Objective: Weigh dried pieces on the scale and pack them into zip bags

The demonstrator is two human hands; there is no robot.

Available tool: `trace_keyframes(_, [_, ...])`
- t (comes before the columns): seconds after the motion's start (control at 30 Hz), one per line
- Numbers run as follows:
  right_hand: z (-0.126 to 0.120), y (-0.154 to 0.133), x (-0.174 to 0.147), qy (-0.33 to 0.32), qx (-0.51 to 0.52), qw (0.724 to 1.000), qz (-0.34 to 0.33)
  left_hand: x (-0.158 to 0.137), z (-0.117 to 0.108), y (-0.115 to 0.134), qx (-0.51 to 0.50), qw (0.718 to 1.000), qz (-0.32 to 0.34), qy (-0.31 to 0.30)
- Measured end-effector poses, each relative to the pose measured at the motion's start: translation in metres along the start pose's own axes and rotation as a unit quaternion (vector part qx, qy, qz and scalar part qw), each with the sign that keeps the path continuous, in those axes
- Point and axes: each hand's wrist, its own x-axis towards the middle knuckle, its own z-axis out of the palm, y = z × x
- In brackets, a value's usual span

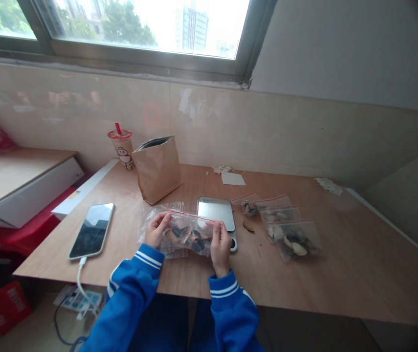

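Observation:
A clear zip bag (187, 235) with a red seal line hangs between my two hands, holding dark and tan dried pieces. My left hand (156, 230) pinches its top left corner. The top right corner is gripped by my right hand (220, 244), thumb on the near side. Behind the bag lies a silver kitchen scale (216, 211), partly covered by it. More clear plastic bags (150, 217) lie flat under and beside my left hand. To the right of the scale are several filled zip bags (298, 242) and one loose brown dried piece (248, 226).
A brown paper pouch (159, 168) stands open-topped at the back, beside a lidded drink cup (123, 151). A phone (92, 231) with a charging cable lies at the left. White paper (233, 178) and crumpled tissue (329, 186) rest near the wall.

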Motion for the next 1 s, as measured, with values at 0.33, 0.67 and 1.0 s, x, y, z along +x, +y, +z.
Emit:
trace_keyframes(0.33, [-0.002,-0.005,-0.003,-0.009,-0.05,0.995,-0.082,-0.005,0.002,0.009,-0.037,0.999,-0.003,0.031])
trace_keyframes(0.67, [0.013,-0.091,0.035,-0.233,-0.143,0.943,-0.188,-0.011,0.001,0.01,0.027,0.995,0.097,0.011])
trace_keyframes(1.0, [0.048,-0.108,0.053,-0.344,-0.297,0.853,-0.257,-0.011,0.002,0.011,0.028,0.991,0.127,0.033])
